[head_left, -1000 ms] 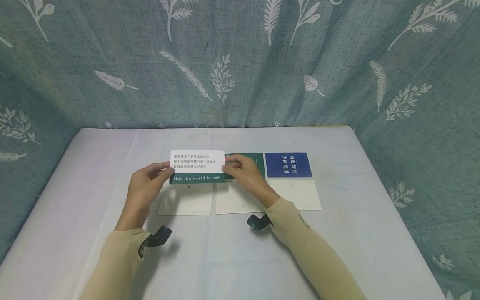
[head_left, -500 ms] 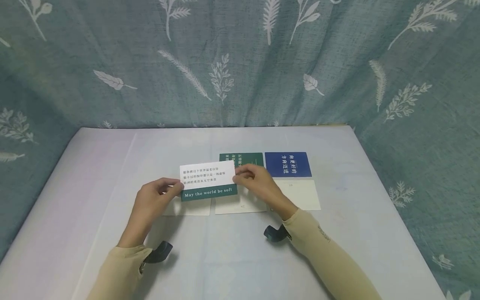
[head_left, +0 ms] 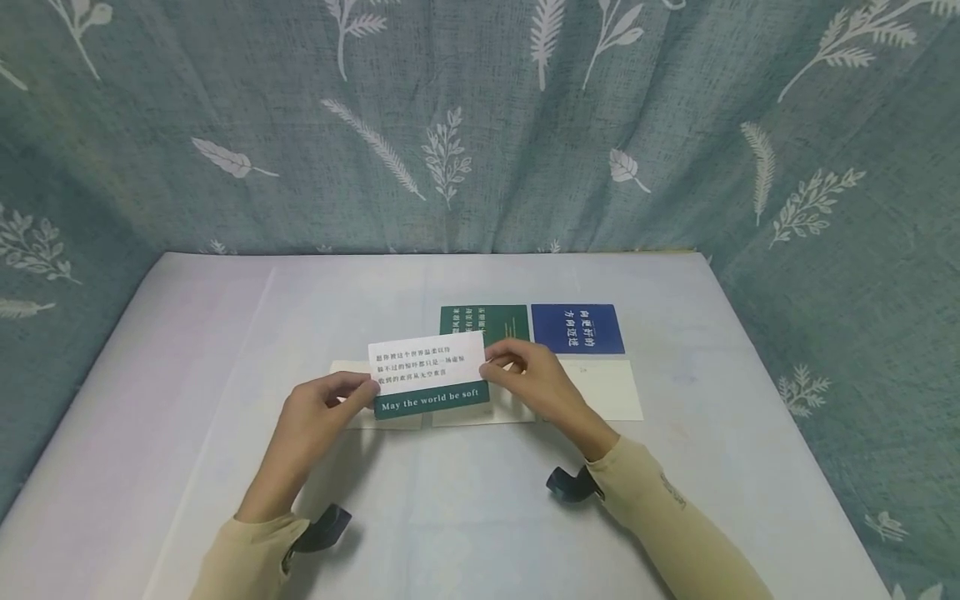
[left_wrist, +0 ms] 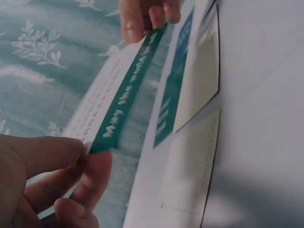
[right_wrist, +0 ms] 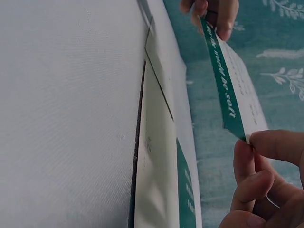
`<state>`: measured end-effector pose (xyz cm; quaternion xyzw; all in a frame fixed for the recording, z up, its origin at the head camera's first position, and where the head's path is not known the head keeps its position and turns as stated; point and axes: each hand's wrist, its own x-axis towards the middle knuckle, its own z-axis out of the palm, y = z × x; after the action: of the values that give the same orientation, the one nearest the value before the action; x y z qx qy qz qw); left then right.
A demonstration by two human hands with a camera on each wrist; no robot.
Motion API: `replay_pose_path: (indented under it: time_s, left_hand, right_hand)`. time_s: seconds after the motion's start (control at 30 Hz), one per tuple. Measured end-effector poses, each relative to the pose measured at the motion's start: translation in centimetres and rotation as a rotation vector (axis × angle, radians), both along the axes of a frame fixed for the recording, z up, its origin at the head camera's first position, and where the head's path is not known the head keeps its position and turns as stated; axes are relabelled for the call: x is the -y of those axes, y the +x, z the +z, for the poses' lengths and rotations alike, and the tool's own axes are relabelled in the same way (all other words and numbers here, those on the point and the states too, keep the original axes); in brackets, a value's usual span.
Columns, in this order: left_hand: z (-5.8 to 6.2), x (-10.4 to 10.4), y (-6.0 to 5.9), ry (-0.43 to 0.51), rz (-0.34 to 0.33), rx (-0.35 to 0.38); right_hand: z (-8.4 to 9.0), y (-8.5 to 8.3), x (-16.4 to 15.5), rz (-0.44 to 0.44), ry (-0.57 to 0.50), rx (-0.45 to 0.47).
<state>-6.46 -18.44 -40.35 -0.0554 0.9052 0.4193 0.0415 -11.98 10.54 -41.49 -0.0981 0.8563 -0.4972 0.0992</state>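
Observation:
A white card with a green band (head_left: 430,375), printed "May the world be soft", is held up between both hands, tilted above the table. My left hand (head_left: 318,421) pinches its left edge between thumb and fingers; my right hand (head_left: 546,385) pinches the right edge the same way. In both wrist views the card hangs apart from the tabletop. Behind and below it lie a green card (head_left: 506,323), partly covered, and a blue card (head_left: 577,328). Several cream cards lie in a nearer row, among them a right one (head_left: 606,392) and a left one (left_wrist: 187,166).
The cards rest on a pale cloth-covered table (head_left: 450,525). A teal curtain (head_left: 495,150) with white leaf prints rises behind it and along both sides. Dark wrist mounts (head_left: 322,529) stick out from the light sleeves (head_left: 667,508).
Both hands have brought the held card toward the person and to the right, tilting it slightly. The far green card and the cream cards beneath show differently; the lying cards stay in place.

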Motion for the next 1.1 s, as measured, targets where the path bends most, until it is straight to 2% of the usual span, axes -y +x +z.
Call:
replay_pose_path:
  time_s: [0.27,0.57,0.8,1.1]
  left_hand:
    - [0.5,-0.3,0.9,0.022,0.014,-0.026]
    - [0.5,-0.8,1.6,0.122,0.017,-0.002]
    - [0.2,-0.9,1.8,0.218,0.017,0.018]
    - [0.1,-0.9,2.1,0.242,0.009,-0.019]
  right_hand:
    - [0.3,0.6,-0.3,0.035,-0.018,-0.055]
    - [0.1,0.9,-0.6,0.053,-0.017,-0.108]
    - [0.0,1.1,-0.9,0.069,-0.03,-0.073]
    - [0.2,1.1,-1.4,0.115,-0.117,-0.072]
